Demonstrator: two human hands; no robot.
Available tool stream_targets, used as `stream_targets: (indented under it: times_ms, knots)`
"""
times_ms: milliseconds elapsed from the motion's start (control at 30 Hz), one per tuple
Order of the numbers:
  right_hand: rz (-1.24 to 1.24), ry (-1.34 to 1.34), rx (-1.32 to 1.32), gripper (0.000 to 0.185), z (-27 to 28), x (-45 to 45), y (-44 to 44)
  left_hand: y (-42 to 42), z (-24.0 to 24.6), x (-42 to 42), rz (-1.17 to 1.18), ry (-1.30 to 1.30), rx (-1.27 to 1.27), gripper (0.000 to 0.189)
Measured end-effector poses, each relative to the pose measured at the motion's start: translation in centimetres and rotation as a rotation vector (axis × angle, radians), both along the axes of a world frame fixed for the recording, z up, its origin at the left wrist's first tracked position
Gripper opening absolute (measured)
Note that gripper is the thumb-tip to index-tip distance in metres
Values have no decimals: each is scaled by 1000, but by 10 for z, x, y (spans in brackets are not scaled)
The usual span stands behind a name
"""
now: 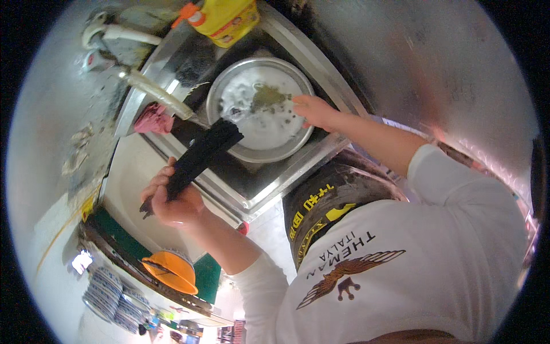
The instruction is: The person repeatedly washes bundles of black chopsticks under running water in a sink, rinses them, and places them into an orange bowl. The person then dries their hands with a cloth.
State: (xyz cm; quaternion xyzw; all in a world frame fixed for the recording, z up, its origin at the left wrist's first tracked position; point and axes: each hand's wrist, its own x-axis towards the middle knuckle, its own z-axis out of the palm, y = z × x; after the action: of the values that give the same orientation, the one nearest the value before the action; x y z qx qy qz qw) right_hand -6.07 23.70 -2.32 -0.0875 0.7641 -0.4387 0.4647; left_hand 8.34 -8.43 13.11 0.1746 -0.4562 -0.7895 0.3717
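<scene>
My left hand (178, 202) is closed around a bundle of long, thin black items (204, 155), which look like chopsticks. The far end of the bundle points over the rim of a round metal basin (275, 157) standing in a stainless steel sink (253, 189). Whitish, foamy water (275, 129) fills the basin, with a greenish clump (268, 96) and small dark bits in it. My right hand (311, 112) is at the basin's right side, over the water, fingers partly spread and fingertips near the dark bits; nothing shows in it.
A faucet spout (159, 94) reaches over the sink from the wall. A pink cloth (154, 119) lies on the sink edge. A yellow jug with an orange pump (227, 21) stands at the back. An orange bowl (172, 271) and stacked plates (103, 292) are at the lower left.
</scene>
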Motion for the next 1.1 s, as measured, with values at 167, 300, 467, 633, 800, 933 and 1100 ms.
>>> stream_targets:
  times_ms: [167,300,467,633,800,933,1100]
  knots:
    - [-287,-391,72,56,2,16,10,28,-5,-14,13,-1108,-1171,15]
    - [-170,-268,63,48,1,25,7,64,-8,-3,266,-535,-184,6]
    - [-113,-245,110,54,14,27,18,67,22,15,308,-780,-207,5]
    - [-129,-145,149,53,51,33,34,46,79,88,388,-518,-208,7]
    - [-91,-43,236,51,73,61,23,-7,186,225,581,-288,-694,12]
    - [-73,-24,244,50,87,88,9,-66,228,325,624,-652,-1274,21]
    - [-108,-59,247,47,117,125,-10,-135,172,397,635,-1052,-1368,24]
